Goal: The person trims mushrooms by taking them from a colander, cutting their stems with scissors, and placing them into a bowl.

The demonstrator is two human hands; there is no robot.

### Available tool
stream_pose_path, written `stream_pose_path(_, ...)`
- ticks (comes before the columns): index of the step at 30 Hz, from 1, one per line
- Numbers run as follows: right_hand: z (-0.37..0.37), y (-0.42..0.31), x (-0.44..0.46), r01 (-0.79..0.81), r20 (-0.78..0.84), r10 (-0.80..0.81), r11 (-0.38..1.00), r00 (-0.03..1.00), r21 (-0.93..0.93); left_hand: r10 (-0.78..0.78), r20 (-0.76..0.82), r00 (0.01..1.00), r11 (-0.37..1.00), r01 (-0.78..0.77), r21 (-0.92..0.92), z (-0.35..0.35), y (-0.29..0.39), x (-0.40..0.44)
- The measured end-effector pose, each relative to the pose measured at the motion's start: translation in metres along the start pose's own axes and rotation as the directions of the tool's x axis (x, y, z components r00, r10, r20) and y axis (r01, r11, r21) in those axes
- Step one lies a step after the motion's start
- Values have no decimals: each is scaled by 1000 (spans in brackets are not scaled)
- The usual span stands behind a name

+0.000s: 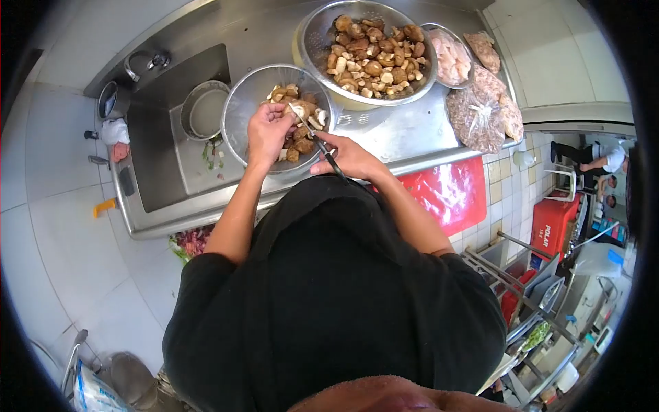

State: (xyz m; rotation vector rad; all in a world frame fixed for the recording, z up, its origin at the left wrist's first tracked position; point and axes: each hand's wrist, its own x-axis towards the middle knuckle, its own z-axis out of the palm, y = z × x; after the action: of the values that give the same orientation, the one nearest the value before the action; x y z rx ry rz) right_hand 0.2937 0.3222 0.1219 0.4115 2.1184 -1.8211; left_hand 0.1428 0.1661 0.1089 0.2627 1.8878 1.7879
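My left hand (269, 130) pinches a brown mushroom (296, 111) with a pale underside, above a steel bowl (237, 96). In my right hand (351, 158) is a pair of scissors (324, 147) with dark handles, fingers closed round them. Their blades reach up and left to the mushroom. Cut mushroom pieces (301, 145) lie in the bowl beneath both hands. Behind it to the right, a large colander (316, 44) is heaped with whole brown mushrooms (374, 67).
Left of the bowl is a sink (158, 165) holding a round pan (189, 113). To the right sit a bowl of pale raw meat (449, 58) and tied plastic bags of food (477, 117). A red plastic sheet or bag (446, 196) hangs below the counter edge. People (597, 161) are at far right.
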Motion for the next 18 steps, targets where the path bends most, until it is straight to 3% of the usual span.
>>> stream_pose_path(2, 6, -1, 4, 16, 12, -16, 1000, 1000, 17, -82, -37, 996, 997, 82, 9, -11, -5, -3)
stream_pose_path(4, 7, -1, 2, -159, 27, 159, 987, 987, 9, -197, -84, 977, 976, 204, 79, -15, 1, -8)
stream_pose_path(5, 5, 0, -1, -246, 28, 245, 969, 969, 7, -175, -73, 982, 968, 185, 168, -17, -7, -9)
stream_pose_path(6, 3, 3, -5, -229, -7, 229, 973, 973, 9, -133, -50, 990, 925, 142, 352, -18, -10, -8)
stream_pose_path(8, -3, 10, -14, -191, -72, 191, 982, 979, 11, -53, 10, 999, 737, 32, 675, -21, -12, -2)
stream_pose_path(9, -10, 4, -22, -232, -87, 230, 973, 969, -11, 169, 37, 985, 666, -142, 732, -21, -18, 4)
stream_pose_path(12, -26, 25, -44, -74, -181, 52, 991, 982, -114, 517, 193, 834, 599, -514, 614, 4, 25, 42)
stream_pose_path(14, -41, 15, -65, -110, -162, 101, 993, 982, -48, 378, 202, 904, 768, -428, 477, 40, 55, 80)
stream_pose_path(16, -53, 10, -84, -86, -158, 88, 996, 984, 21, 316, 303, 899, 713, -436, 550, 80, 62, 135)
stream_pose_path(18, -65, 2, -101, -98, -178, 113, 991, 978, 87, 182, 311, 933, 697, -345, 628, 122, 63, 180)
